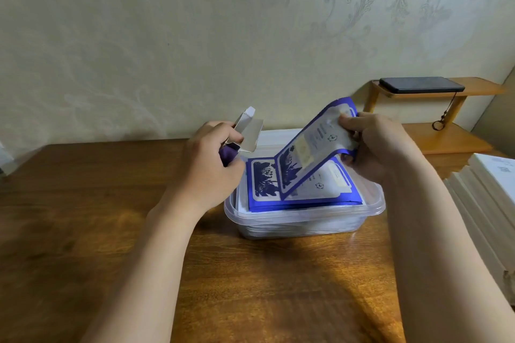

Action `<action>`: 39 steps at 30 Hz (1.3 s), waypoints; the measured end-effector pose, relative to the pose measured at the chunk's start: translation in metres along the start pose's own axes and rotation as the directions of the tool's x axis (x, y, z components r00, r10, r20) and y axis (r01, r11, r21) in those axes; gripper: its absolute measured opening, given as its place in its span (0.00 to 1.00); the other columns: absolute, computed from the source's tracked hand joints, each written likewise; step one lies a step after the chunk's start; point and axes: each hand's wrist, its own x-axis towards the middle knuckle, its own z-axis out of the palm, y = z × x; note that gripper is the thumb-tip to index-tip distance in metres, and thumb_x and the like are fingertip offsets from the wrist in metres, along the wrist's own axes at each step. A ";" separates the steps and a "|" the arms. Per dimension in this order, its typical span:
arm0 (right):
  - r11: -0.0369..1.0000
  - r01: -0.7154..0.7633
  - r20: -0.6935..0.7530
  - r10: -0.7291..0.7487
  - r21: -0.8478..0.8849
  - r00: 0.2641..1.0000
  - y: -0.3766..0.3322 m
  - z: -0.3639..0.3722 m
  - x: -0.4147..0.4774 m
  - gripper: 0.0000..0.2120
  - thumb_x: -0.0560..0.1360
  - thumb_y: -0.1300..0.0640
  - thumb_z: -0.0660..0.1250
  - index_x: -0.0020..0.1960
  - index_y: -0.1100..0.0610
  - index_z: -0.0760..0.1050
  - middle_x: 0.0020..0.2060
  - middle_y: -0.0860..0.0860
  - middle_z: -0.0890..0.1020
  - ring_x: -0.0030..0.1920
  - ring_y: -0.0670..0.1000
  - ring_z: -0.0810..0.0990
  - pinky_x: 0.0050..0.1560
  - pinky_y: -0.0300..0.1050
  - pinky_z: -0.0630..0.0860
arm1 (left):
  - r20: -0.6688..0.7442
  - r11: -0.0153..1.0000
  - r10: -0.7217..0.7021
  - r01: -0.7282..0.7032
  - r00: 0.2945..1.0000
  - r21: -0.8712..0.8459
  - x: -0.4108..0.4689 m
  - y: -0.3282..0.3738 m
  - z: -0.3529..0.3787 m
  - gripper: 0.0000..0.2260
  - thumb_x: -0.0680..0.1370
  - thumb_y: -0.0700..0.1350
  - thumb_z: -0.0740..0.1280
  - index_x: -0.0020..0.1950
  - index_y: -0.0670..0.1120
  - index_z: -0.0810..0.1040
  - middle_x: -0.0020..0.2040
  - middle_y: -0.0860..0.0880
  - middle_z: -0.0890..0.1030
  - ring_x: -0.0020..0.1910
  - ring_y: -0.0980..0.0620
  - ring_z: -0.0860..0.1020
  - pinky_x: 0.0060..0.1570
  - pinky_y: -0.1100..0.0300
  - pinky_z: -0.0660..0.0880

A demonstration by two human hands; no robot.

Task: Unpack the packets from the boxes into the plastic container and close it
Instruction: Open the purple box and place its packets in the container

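Observation:
A clear plastic container [303,217] stands on the wooden table, holding a stack of blue-edged silver packets [328,189]. My right hand [381,145] grips a bundle of packets [312,150] by its upper end; the bundle is tilted, its lower end resting on the stack inside the container. My left hand [211,159] holds a small purple and white box [245,133] with its flaps open, just left of the container's far corner. A white lid [278,136] lies behind the container, partly hidden by the packets.
The wooden table [97,203] runs up to a wallpapered wall. A small wooden shelf [418,92] at the back right carries a black phone [420,85] with a strap. White boxes [490,186] are stacked at the right edge.

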 end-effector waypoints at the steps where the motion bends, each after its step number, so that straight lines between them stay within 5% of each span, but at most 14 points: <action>1: 0.998 -0.020 0.006 0.020 -0.054 1.000 0.002 0.001 0.000 0.02 0.80 0.61 0.65 0.49 0.58 0.76 0.40 0.57 0.80 0.36 0.53 0.81 0.29 0.40 0.75 | 0.003 1.000 -0.003 0.003 1.000 0.004 0.000 0.000 0.000 0.12 0.73 0.32 0.73 0.52 0.44 0.80 0.62 0.48 0.78 0.48 0.49 0.81 0.46 0.48 0.82; 5: 0.942 -0.070 -0.046 0.058 -0.329 0.997 0.007 0.004 -0.002 0.03 0.79 0.63 0.67 0.51 0.63 0.76 0.40 0.58 0.83 0.39 0.56 0.85 0.33 0.49 0.82 | 0.004 1.000 -0.013 0.013 1.000 0.006 0.000 -0.001 0.000 0.12 0.73 0.33 0.73 0.52 0.45 0.80 0.62 0.49 0.78 0.48 0.50 0.81 0.46 0.48 0.82; 9: 0.672 -0.110 -0.143 0.007 -0.733 0.990 0.009 0.008 -0.004 0.04 0.76 0.62 0.68 0.48 0.63 0.79 0.43 0.60 0.84 0.43 0.61 0.85 0.44 0.61 0.84 | 0.010 1.000 -0.025 0.025 1.000 -0.001 -0.001 0.000 0.000 0.12 0.73 0.32 0.73 0.53 0.45 0.80 0.63 0.50 0.78 0.45 0.50 0.81 0.45 0.49 0.82; 11: 0.564 -0.107 -0.153 -0.036 -0.819 0.988 0.010 0.010 -0.004 0.05 0.74 0.62 0.66 0.46 0.62 0.79 0.41 0.60 0.84 0.41 0.60 0.85 0.44 0.57 0.84 | 0.007 1.000 -0.022 0.022 1.000 -0.003 -0.001 0.000 0.000 0.12 0.73 0.32 0.72 0.53 0.44 0.80 0.62 0.50 0.78 0.47 0.50 0.81 0.46 0.49 0.82; 13: 0.474 -0.094 -0.141 -0.066 -0.875 0.988 0.011 0.012 -0.007 0.04 0.75 0.63 0.63 0.44 0.62 0.76 0.38 0.58 0.82 0.37 0.57 0.82 0.33 0.46 0.79 | -0.001 1.000 -0.023 0.023 1.000 -0.018 0.000 -0.001 0.001 0.12 0.73 0.32 0.72 0.52 0.44 0.80 0.62 0.51 0.78 0.47 0.50 0.81 0.47 0.47 0.81; 17: 0.399 -0.090 -0.134 -0.085 -0.912 0.987 0.010 0.012 -0.009 0.05 0.77 0.64 0.60 0.43 0.58 0.71 0.37 0.55 0.78 0.33 0.53 0.79 0.25 0.41 0.71 | 0.001 1.000 -0.012 0.012 1.000 -0.001 0.000 -0.001 0.000 0.12 0.73 0.32 0.72 0.52 0.44 0.81 0.63 0.50 0.78 0.51 0.51 0.80 0.49 0.49 0.82; 24: 0.179 -0.095 -0.138 -0.251 -0.979 0.958 0.010 0.013 -0.011 0.04 0.72 0.60 0.67 0.46 0.58 0.74 0.40 0.56 0.79 0.43 0.60 0.79 0.40 0.49 0.73 | -0.007 1.000 -0.009 0.009 1.000 0.000 0.000 0.000 0.000 0.12 0.72 0.32 0.72 0.52 0.44 0.80 0.62 0.49 0.78 0.54 0.52 0.79 0.50 0.53 0.81; 27: 0.093 0.108 0.076 -0.304 -0.990 0.950 0.005 0.020 -0.019 0.14 0.75 0.51 0.71 0.57 0.54 0.75 0.53 0.53 0.79 0.52 0.58 0.78 0.48 0.48 0.72 | -0.011 1.000 -0.017 0.017 1.000 -0.008 0.001 0.000 0.000 0.12 0.72 0.32 0.72 0.52 0.43 0.81 0.62 0.49 0.78 0.52 0.50 0.80 0.49 0.51 0.81; 31: 0.199 0.448 0.437 -0.101 -0.872 0.894 0.020 0.045 -0.024 0.30 0.72 0.37 0.72 0.71 0.43 0.71 0.69 0.45 0.74 0.64 0.49 0.74 0.60 0.45 0.70 | 0.000 1.000 -0.019 0.019 1.000 0.002 0.000 0.002 0.001 0.12 0.72 0.31 0.72 0.53 0.43 0.81 0.62 0.50 0.78 0.53 0.50 0.80 0.50 0.51 0.81; 35: 0.064 0.536 0.535 -0.021 -0.842 0.844 0.048 0.058 -0.011 0.34 0.72 0.29 0.65 0.75 0.38 0.64 0.72 0.46 0.71 0.70 0.54 0.68 0.71 0.58 0.64 | 0.006 1.000 -0.014 0.014 1.000 0.003 0.000 -0.001 0.001 0.13 0.72 0.31 0.73 0.53 0.44 0.81 0.63 0.49 0.78 0.51 0.49 0.81 0.50 0.49 0.82; 39: -0.021 0.544 0.544 0.009 -0.839 0.839 0.059 0.058 -0.002 0.36 0.73 0.25 0.57 0.77 0.36 0.59 0.75 0.46 0.67 0.73 0.56 0.64 0.72 0.59 0.59 | 0.004 1.000 -0.007 0.007 1.000 0.001 0.000 -0.001 0.003 0.13 0.72 0.31 0.73 0.52 0.45 0.81 0.62 0.50 0.77 0.51 0.48 0.81 0.50 0.48 0.82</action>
